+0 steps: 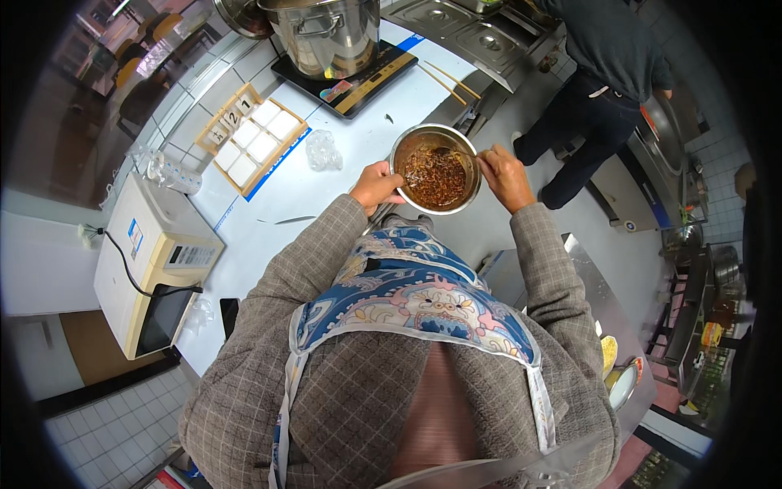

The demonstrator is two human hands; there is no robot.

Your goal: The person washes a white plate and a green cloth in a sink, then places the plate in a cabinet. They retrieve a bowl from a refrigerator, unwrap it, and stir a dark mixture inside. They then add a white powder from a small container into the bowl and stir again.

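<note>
A round stainless steel bowl [435,128] is in front of me, over the gap beside the counter. Inside it lies a dark reddish-brown, oily chopped mixture [437,180]. My left hand [377,186] grips the bowl's left rim, thumb on the edge. In my right hand [506,177], at the bowl's right rim, is the handle of a metal spoon [445,151]. The spoon's head rests in the upper part of the mixture.
A steel stockpot [333,36] stands on an induction cooker [348,98]. Chopsticks [446,82], a crumpled plastic bag [324,150], a wooden calendar tray [275,150] and a microwave oven [159,263] are on the white counter [269,211]. Another person [605,91] stands at the upper right.
</note>
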